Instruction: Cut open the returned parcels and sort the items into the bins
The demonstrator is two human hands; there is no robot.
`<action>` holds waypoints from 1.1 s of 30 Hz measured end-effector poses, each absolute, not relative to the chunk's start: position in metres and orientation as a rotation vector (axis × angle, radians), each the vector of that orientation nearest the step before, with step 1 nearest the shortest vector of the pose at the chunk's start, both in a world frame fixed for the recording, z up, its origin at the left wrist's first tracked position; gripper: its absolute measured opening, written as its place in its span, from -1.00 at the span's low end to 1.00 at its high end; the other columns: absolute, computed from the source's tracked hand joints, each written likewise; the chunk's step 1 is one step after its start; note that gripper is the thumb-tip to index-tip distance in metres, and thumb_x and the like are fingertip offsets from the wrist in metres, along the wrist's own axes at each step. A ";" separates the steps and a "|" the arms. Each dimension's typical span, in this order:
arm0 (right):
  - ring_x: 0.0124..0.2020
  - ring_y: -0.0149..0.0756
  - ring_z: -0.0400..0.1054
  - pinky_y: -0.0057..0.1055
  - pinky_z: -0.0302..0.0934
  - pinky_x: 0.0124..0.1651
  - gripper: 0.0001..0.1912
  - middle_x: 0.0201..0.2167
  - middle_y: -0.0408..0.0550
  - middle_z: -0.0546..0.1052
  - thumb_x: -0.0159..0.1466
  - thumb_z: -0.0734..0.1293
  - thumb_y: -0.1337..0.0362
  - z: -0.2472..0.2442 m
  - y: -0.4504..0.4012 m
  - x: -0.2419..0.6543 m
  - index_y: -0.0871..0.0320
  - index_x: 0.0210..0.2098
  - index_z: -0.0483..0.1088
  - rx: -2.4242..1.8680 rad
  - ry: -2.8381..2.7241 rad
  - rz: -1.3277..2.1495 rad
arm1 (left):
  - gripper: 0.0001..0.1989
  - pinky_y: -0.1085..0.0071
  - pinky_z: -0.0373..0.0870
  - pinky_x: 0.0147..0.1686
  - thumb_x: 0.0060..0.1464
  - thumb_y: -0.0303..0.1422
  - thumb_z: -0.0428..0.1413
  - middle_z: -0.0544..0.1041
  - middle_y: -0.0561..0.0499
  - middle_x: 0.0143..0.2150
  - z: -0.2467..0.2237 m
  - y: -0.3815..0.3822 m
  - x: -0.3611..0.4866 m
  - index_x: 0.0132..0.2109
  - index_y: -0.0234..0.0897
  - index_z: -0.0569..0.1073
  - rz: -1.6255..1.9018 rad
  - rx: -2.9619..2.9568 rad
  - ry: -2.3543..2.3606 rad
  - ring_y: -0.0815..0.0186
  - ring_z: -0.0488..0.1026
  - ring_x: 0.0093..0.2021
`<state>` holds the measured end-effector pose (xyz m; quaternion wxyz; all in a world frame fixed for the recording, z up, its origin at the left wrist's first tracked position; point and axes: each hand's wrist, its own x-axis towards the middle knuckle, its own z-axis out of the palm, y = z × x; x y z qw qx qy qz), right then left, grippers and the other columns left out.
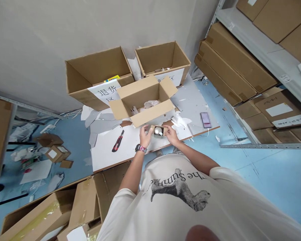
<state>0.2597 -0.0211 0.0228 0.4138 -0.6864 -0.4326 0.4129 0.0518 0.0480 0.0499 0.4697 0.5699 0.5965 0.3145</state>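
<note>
Near the front edge of the white-topped table (105, 155), a small open box (158, 136) sits between my hands. Inside it shows a shiny, round, silver-coloured object (158, 130) whose kind I cannot make out. My left hand (145, 134), slightly blurred and with a watch (140, 148) at the wrist, grips the box's left side. On the opposite side my right hand (171, 134) holds it with curled fingers. Just beyond stands an open carton (149, 113) with flaps spread and crumpled wrapping (150, 104) inside. A red-and-black box cutter (118, 141) lies to the left.
Two large labelled cartons (80, 95) (163, 53) stand at the back. A phone (205, 119) with a cable lies at the right. Torn paper (182, 120) is scattered about. Shelves (256, 30) with boxes rise at the right; more cartons (84, 201) stand at the front left.
</note>
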 end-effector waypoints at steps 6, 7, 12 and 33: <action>-0.14 -0.13 0.48 -0.16 0.43 0.11 -0.51 -0.21 -0.07 0.59 0.41 0.35 0.06 0.029 -0.007 0.278 0.06 0.26 0.57 -1.625 -1.196 1.019 | -0.33 0.22 0.60 0.03 0.21 0.19 0.37 0.67 -0.30 0.20 0.016 0.055 0.049 0.17 -0.27 0.59 0.642 0.879 1.240 0.12 0.64 0.08; -0.13 -0.13 0.50 -0.17 0.46 0.08 -0.49 -0.18 -0.06 0.60 0.44 0.34 -0.02 0.027 -0.005 0.279 0.05 0.26 0.55 -1.573 -1.121 1.079 | -0.32 0.20 0.60 0.05 0.16 0.18 0.41 0.68 -0.29 0.18 0.011 0.055 0.051 0.16 -0.27 0.61 0.646 0.891 1.235 0.10 0.64 0.09; -0.15 -0.16 0.53 -0.23 0.55 -0.10 -0.45 -0.14 -0.07 0.60 0.26 0.51 -0.16 0.005 0.001 0.274 0.00 0.12 0.57 -1.505 -0.814 1.305 | -0.39 0.03 0.52 0.32 0.04 0.01 0.52 0.71 -0.25 0.14 -0.013 0.050 0.063 0.11 -0.27 0.68 0.750 0.978 1.251 -0.02 0.62 0.22; 0.42 0.04 0.43 -0.06 0.53 0.26 -0.44 0.48 0.07 0.49 0.45 0.46 0.05 0.028 -0.029 0.276 -0.11 0.41 0.56 -1.441 -1.386 1.122 | -0.62 -0.01 0.47 0.42 0.39 -0.10 0.18 0.56 -0.23 0.47 0.002 0.021 0.044 0.19 -0.17 0.64 0.940 1.141 0.945 -0.07 0.45 0.52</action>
